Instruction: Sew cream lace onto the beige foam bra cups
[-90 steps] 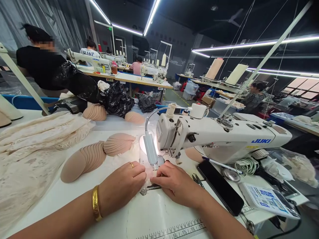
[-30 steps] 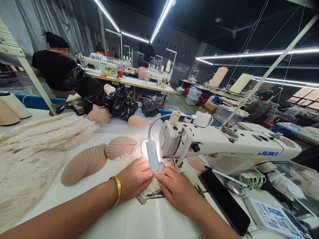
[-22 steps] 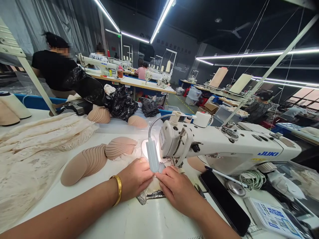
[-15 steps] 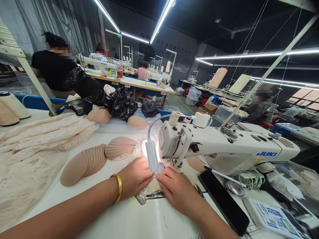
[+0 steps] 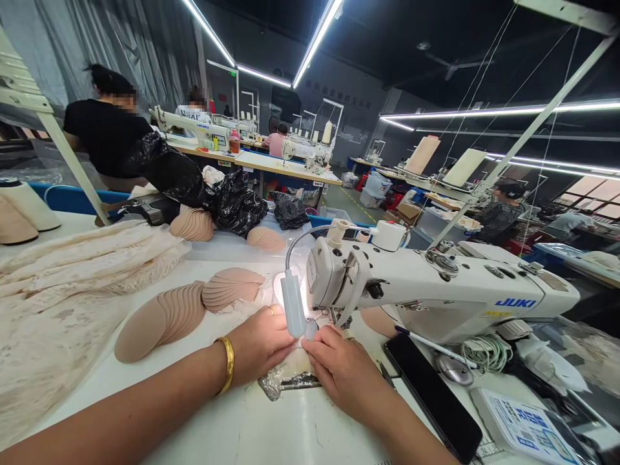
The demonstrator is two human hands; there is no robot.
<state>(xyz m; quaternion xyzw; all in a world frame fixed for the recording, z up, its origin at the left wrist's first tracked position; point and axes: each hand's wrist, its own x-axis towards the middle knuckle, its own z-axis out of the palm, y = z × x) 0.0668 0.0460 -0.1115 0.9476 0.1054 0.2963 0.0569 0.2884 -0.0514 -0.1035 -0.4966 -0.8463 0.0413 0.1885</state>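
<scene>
A white sewing machine (image 5: pixel 436 274) with its lit lamp (image 5: pixel 293 303) stands at the centre right. Below the lamp, my left hand (image 5: pixel 264 342) is closed on pale lace fabric (image 5: pixel 249 309), fingertips close to the needle area. My right hand (image 5: pixel 339 361) pinches the edge of the same light fabric just right of it, thumb and forefinger together. The fingertips of both hands nearly meet; the needle and the stitched spot are hidden behind the lamp. Fanned beige pads (image 5: pixel 165 316) and more stacked pads (image 5: pixel 232 289) lie left of my left hand.
Cream lace (image 5: pixel 72 290) covers the left of the table. At the right are a black phone (image 5: pixel 431 394), a white box (image 5: pixel 523 423), a silver round object (image 5: pixel 454 368) and coiled cord (image 5: pixel 487 351). Black bags (image 5: pixel 237 200) and seated people are beyond.
Both hands hold nearly the same place at the machine, still on the fabric. The whole view has shifted very slightly.
</scene>
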